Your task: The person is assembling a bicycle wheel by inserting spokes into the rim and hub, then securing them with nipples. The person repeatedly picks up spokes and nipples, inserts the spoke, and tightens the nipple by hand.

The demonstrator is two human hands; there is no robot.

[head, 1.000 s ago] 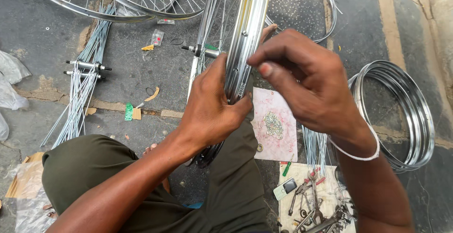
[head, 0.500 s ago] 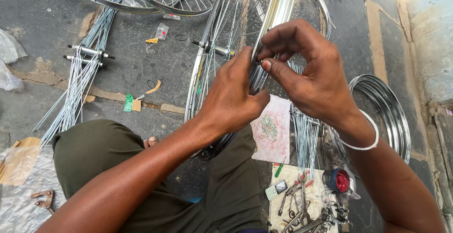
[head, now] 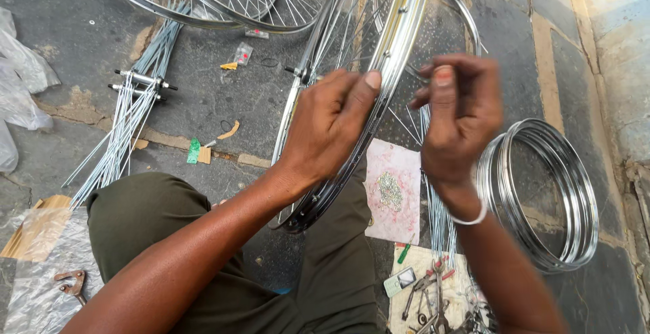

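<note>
Left hand: fingers wrapped around chrome wheel rim, thumb on its edge, rim upright before the knees; right hand: fingertips pinched together just beside rim, contents indiscernible; stacked bare rims on floor, right; loose spokes, left.

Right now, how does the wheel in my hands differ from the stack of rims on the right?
The wheel stands on edge with spokes and a hub, gripped by the left hand. The rims lie flat on the floor, bare, untouched. Both are shiny chrome.
</note>
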